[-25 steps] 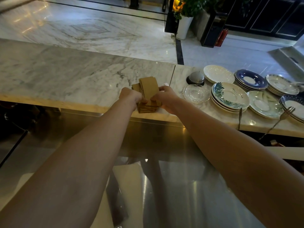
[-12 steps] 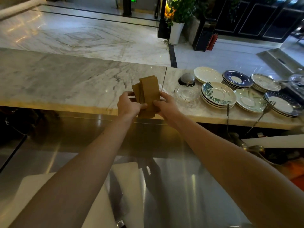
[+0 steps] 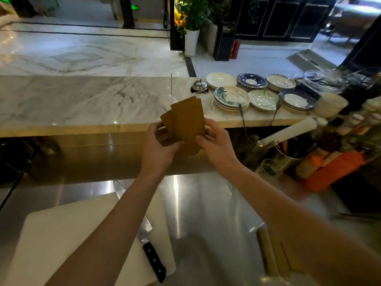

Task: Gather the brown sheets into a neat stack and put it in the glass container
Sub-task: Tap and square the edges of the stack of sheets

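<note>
I hold a bundle of brown sheets [image 3: 186,122] upright in the air, in front of the marble counter's [image 3: 82,104] near edge. The sheets are fanned unevenly, one sticking out to the left. My left hand [image 3: 159,145] grips the lower left side with the thumb across the front. On the lower right edge rest the fingers of my right hand [image 3: 214,141]. The small glass dish seen earlier beside the bell is now hidden behind the sheets. A large glass bowl [image 3: 323,80] stands at the counter's far right.
A service bell [image 3: 199,86] and stacks of saucers [image 3: 232,98] with two forks fill the right of the counter; a thin spike [image 3: 171,85] stands behind the sheets. Below, on the steel worktop, a knife [image 3: 153,259] lies on a white cutting board [image 3: 61,244]. Bottles and an orange container [image 3: 334,172] crowd the right.
Both hands have lifted the brown sheets off the counter and drawn them toward me. The bundle now stands upright in the air instead of resting on the marble.
</note>
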